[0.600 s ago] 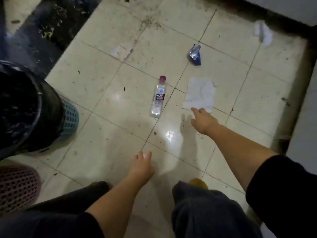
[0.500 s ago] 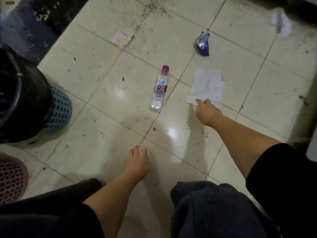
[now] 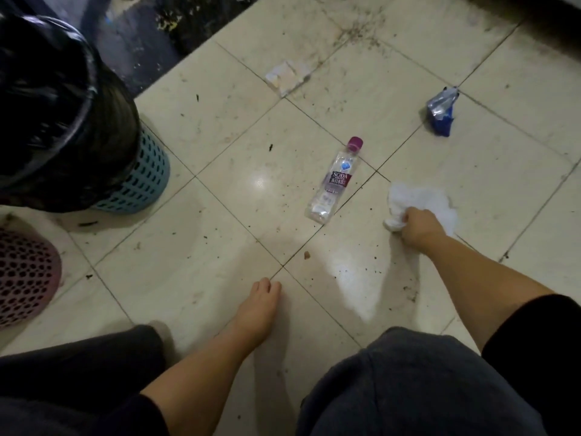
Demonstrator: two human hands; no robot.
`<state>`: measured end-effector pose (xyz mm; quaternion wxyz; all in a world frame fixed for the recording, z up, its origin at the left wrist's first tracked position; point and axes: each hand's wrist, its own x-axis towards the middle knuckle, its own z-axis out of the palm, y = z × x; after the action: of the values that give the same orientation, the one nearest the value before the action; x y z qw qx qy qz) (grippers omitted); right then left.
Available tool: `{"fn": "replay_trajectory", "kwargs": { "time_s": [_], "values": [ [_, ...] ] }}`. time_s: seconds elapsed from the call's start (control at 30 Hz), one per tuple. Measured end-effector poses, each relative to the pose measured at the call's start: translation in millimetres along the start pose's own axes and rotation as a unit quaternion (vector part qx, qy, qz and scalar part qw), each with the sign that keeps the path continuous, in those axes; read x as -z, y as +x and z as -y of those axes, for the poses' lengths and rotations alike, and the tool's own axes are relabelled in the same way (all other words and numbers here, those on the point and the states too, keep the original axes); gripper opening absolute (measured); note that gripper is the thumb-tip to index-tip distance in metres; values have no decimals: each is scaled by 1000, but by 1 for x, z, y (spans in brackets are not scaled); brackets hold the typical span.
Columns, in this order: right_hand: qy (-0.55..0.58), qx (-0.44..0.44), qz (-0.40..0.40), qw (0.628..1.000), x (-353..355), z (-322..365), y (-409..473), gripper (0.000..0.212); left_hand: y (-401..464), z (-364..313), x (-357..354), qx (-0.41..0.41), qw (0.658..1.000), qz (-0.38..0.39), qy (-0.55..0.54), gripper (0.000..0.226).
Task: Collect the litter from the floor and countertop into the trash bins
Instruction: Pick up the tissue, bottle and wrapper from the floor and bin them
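Note:
A white paper tissue (image 3: 423, 199) lies crumpled on the tiled floor at the right, and my right hand (image 3: 419, 226) is shut on its near edge. A clear plastic soda bottle (image 3: 334, 180) with a purple cap lies on its side just left of the tissue. Farther back at the right is a blue and silver wrapper (image 3: 441, 111). A small flat scrap of paper (image 3: 287, 77) lies at the back centre. My left hand (image 3: 259, 305) rests low over the floor, fingers together, holding nothing.
A blue mesh bin (image 3: 138, 180) lined with a black bag (image 3: 56, 121) stands at the left. A pink mesh bin (image 3: 25, 272) sits at the lower left edge. A dark floor strip (image 3: 176, 29) runs along the back left. My knees fill the bottom.
My right hand has reached the tissue and closed on its near edge, bunching it. The view has shifted right and closer to the floor. My left hand has stayed low.

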<state>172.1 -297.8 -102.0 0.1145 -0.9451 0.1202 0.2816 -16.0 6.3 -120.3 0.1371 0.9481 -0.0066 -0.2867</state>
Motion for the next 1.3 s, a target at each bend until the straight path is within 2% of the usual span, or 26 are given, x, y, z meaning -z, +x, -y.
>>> {"fn": "replay_trajectory", "kwargs": {
  "time_s": [0.13, 0.27, 0.4, 0.5, 0.57, 0.67, 0.7, 0.77, 0.83, 0.87, 0.93, 1.0, 1.07, 1.13, 1.17, 1.23, 1.3],
  "values": [
    [69, 40, -114, 990, 41, 42, -10, 23, 42, -3, 66, -53, 994, -97, 9, 29],
    [141, 151, -178, 962, 106, 134, -29, 20, 74, 12, 202, -82, 970, -228, 7, 23],
    [165, 285, -227, 916, 149, 249, -62, 15, 65, 52, 340, -127, 935, -331, 18, 19],
    [169, 386, -263, 868, 159, 345, -92, 10, 46, 110, 401, -86, 910, -406, -2, 17],
    [178, 453, -276, 829, 154, 407, -112, 9, 38, 159, 420, -35, 907, -417, -48, 21],
    [181, 529, -254, 789, 132, 492, -132, 13, 33, 237, 432, 10, 910, -407, -85, 24],
    [165, 539, -232, 793, 124, 517, -134, 16, 35, 261, 433, 21, 912, -400, -87, 24],
    [74, 536, -148, 828, 101, 559, -130, 19, 42, 299, 430, 57, 936, -340, -73, 29],
    [-96, 488, -29, 867, 79, 595, -124, 32, 53, 324, 421, 82, 976, -200, -31, 47],
    [-187, 445, 23, 876, 68, 609, -119, 48, 59, 330, 414, 73, 991, -114, 2, 56],
    [-305, 385, 100, 865, 54, 626, -118, 71, 72, 336, 398, 44, 996, 35, 67, 70],
    [-328, 367, 184, 851, 40, 627, -111, 62, 84, 340, 381, 37, 986, 127, 104, 75],
    [-297, 316, 236, 870, 21, 619, -100, 44, 90, 346, 369, 41, 979, 180, 83, 72],
    [-281, 278, 254, 883, 11, 614, -94, 36, 89, 348, 364, 37, 980, 188, 53, 60],
    [-265, 270, 254, 890, 13, 612, -91, 40, 87, 347, 366, 28, 983, 176, 47, 57],
    [-208, 276, 235, 908, 33, 616, -89, 45, 87, 343, 383, -6, 991, 128, 41, 52],
    [-114, 297, 198, 927, 72, 622, -90, 38, 87, 336, 412, -30, 997, 57, 44, 45]
  ]
}}
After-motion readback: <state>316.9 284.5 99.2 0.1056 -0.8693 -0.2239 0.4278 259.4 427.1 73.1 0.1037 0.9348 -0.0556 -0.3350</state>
